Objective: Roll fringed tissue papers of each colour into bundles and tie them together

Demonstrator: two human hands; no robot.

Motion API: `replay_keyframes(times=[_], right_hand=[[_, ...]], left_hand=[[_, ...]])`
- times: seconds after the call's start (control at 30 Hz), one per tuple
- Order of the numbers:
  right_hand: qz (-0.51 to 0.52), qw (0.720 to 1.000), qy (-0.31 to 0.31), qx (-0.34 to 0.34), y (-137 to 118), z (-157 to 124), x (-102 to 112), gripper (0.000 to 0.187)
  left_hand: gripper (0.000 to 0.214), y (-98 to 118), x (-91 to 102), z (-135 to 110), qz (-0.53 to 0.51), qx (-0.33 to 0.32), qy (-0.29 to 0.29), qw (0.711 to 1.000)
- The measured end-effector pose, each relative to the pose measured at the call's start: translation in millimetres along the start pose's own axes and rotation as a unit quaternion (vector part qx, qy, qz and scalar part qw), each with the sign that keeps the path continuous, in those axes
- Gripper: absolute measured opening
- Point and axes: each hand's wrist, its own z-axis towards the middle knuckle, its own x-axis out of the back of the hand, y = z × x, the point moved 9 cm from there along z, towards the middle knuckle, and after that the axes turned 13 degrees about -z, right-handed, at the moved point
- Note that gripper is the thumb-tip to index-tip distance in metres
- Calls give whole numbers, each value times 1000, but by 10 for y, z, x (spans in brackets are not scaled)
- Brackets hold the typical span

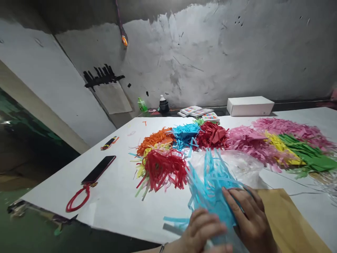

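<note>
A light-blue sheet of fringed tissue paper (214,179) lies at the table's front edge, its cut strips pointing away from me. My right hand (249,212) is closed over its right side, with the fingers bent onto the paper. At the lower left side of the same paper is my left hand (202,230), slightly blurred, its fingers curled around the paper's near end. The palm side of both hands is hidden. Several loose blue strips (176,220) stick out to the left. Under my right forearm lies a tan paper sheet (286,214).
Behind my hands lie a clear plastic bag (242,163) and fringed bundles: dark red (165,168), orange (155,138), blue (185,133), pink (244,142) and green (310,154). A phone (99,169) with a red cord, a cutter (109,142) and a white box (250,106) rest on the table.
</note>
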Motion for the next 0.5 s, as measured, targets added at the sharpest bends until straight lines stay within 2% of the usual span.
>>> replay_keyframes(times=[0.1, 0.17, 0.3, 0.4, 0.5], right_hand=[[9, 1000, 2, 10, -112, -167, 34, 51], [0, 1000, -15, 25, -150, -266, 30, 55], [-13, 996, -67, 55, -153, -406, -12, 64], [-8, 997, -72, 39, -112, -423, -23, 65], [-4, 998, -67, 16, -72, -378, -49, 60]], left_hand=[[43, -185, -11, 196, -93, 77, -3, 993], [46, -350, -23, 305, -158, 135, 4, 978], [52, -632, -121, 382, -307, 234, 27, 922], [53, -673, -169, 423, -373, 258, 31, 891], [45, -609, -229, 464, -431, 277, 2, 859]])
